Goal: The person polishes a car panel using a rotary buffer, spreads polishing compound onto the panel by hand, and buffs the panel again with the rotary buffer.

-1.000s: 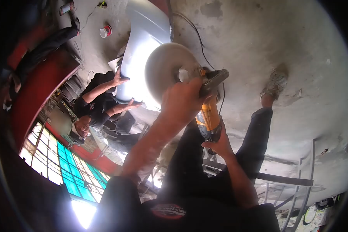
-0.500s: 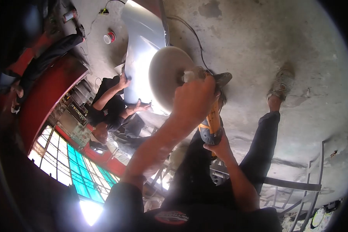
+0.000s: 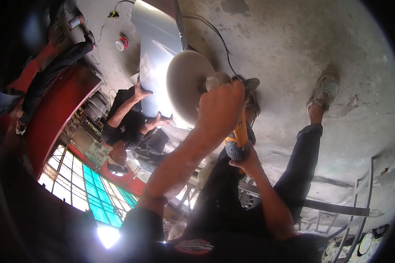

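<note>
My left hand (image 3: 221, 107) is closed around the front grip of a yellow-and-black power polisher (image 3: 239, 136). My right hand (image 3: 249, 161) wraps the rear of its body, close to my thigh. A wide, pale round pad (image 3: 186, 87), smooth as if blurred by spinning, faces the glossy silver car body panel (image 3: 156, 52). The pad overlaps the panel's right edge in view; whether it presses there I cannot tell. Another person's two hands (image 3: 140, 93) steady the panel from the left side.
A black cord (image 3: 221, 37) runs across the concrete floor (image 3: 285, 48). A small red-and-white tub (image 3: 122, 43) stands left of the panel. Metal frames (image 3: 338, 208) are at lower right. A second person's leg (image 3: 57, 61) stretches out by a red surface (image 3: 57, 109).
The view has shifted a little, so the panel and pad appear slightly further left. Both my hands keep their hold on the polisher, and the other person's hands stay on the panel.
</note>
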Motion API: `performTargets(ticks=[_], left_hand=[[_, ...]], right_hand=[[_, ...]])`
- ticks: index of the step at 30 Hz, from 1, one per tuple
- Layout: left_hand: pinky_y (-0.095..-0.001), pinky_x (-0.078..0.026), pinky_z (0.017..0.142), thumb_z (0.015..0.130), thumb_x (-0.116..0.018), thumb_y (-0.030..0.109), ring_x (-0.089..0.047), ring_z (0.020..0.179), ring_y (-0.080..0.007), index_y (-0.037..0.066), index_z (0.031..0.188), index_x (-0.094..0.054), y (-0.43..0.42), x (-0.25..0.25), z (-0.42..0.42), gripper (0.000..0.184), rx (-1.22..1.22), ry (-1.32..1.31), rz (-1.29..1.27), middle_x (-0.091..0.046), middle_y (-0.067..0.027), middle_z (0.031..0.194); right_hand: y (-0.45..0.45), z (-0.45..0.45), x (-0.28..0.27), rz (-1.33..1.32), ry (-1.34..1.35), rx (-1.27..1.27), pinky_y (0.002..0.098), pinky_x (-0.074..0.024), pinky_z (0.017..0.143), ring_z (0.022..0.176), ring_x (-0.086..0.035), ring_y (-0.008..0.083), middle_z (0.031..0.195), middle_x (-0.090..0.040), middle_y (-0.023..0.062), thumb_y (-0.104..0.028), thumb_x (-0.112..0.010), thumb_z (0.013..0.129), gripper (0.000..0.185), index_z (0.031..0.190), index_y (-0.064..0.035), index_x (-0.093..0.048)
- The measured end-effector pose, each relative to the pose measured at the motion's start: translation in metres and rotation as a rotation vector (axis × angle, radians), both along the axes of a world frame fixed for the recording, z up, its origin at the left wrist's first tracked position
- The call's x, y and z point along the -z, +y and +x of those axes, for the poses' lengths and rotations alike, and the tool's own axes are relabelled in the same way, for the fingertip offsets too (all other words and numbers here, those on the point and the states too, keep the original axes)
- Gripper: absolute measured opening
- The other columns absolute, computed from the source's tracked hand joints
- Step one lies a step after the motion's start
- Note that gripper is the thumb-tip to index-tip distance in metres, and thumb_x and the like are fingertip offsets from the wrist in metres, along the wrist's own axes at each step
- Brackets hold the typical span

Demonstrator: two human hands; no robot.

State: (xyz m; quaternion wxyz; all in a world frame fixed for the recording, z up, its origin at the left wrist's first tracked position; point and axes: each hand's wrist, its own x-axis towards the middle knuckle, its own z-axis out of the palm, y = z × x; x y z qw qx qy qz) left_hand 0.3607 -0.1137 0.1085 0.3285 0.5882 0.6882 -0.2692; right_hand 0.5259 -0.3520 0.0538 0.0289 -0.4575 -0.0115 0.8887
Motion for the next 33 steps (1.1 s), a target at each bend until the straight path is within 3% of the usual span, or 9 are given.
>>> performTargets(ticks=[4, 7, 17, 20, 26, 29, 33], left_hand=[[-0.0428, -0.058, 0.057, 0.087, -0.074, 0.022, -0.073, 0.068, -0.0334, 0.004, 0.089, -0.063, 0.000, 0.010, -0.006, 0.022, 0.044, 0.019, 0.020, -0.070, -0.0138, 0.077], [-0.0520, -0.056, 0.059, 0.087, -0.078, 0.029, -0.071, 0.070, -0.0421, 0.005, 0.094, -0.060, 0.000, 0.019, -0.011, 0.031, -0.001, 0.020, -0.001, -0.068, -0.0190, 0.076], [-0.0494, -0.057, 0.060, 0.087, -0.078, 0.030, -0.072, 0.070, -0.0396, 0.005, 0.090, -0.062, 0.024, 0.021, -0.019, 0.030, 0.039, -0.014, 0.021, -0.070, -0.0165, 0.078], [-0.0490, -0.057, 0.060, 0.087, -0.078, 0.031, -0.072, 0.070, -0.0393, 0.005, 0.089, -0.062, 0.041, 0.022, -0.020, 0.031, 0.088, 0.039, 0.016, -0.070, -0.0163, 0.077], [-0.0496, -0.057, 0.060, 0.087, -0.078, 0.033, -0.072, 0.070, -0.0406, 0.004, 0.088, -0.063, 0.069, 0.027, -0.027, 0.032, 0.116, 0.017, 0.079, -0.069, -0.0171, 0.074], [-0.0503, -0.057, 0.061, 0.087, -0.078, 0.032, -0.071, 0.071, -0.0413, 0.004, 0.090, -0.065, 0.081, 0.031, -0.029, 0.031, 0.099, 0.011, 0.098, -0.070, -0.0182, 0.076], [-0.0512, -0.057, 0.066, 0.086, -0.079, 0.032, -0.072, 0.075, -0.0413, 0.003, 0.092, -0.070, 0.105, 0.042, -0.033, 0.031, 0.069, 0.006, 0.109, -0.071, -0.0196, 0.078]], right_hand=[[0.009, -0.005, 0.003, -0.033, -0.018, -0.019, 0.0359, -0.0443, 0.110, 0.128, -0.054, 0.0209, 0.133, -0.056, 0.0084, 0.006, -0.091, 0.063, 0.099, 0.145, -0.0059, -0.038], [0.009, -0.009, 0.007, -0.073, -0.016, 0.003, 0.0354, -0.0445, 0.109, 0.127, -0.055, 0.0203, 0.132, -0.056, 0.0071, 0.008, -0.090, 0.062, 0.099, 0.145, -0.0065, -0.038], [0.021, -0.028, 0.007, -0.125, 0.022, 0.061, 0.0343, -0.0456, 0.107, 0.123, -0.056, 0.0177, 0.128, -0.058, 0.0049, 0.009, -0.090, 0.061, 0.096, 0.142, -0.0077, -0.040], [0.056, -0.030, 0.004, -0.009, -0.005, -0.040, 0.0341, -0.0457, 0.106, 0.122, -0.057, 0.0187, 0.128, -0.059, 0.0054, 0.008, -0.090, 0.062, 0.095, 0.142, -0.0074, -0.041], [0.052, -0.035, 0.026, -0.035, 0.033, 0.055, 0.0343, -0.0461, 0.105, 0.121, -0.057, 0.0202, 0.127, -0.059, 0.0074, 0.004, -0.090, 0.064, 0.097, 0.146, -0.0043, -0.038], [0.073, -0.030, 0.031, 0.081, 0.012, -0.043, 0.0346, -0.0490, 0.101, 0.114, -0.061, 0.0210, 0.122, -0.062, 0.0087, 0.004, -0.089, 0.066, 0.098, 0.148, -0.0028, -0.036], [0.110, -0.025, 0.043, -0.042, 0.059, -0.062, 0.0351, -0.0533, 0.091, 0.101, -0.064, 0.0206, 0.111, -0.064, 0.0089, 0.005, -0.087, 0.068, 0.085, 0.140, -0.0025, -0.042]])
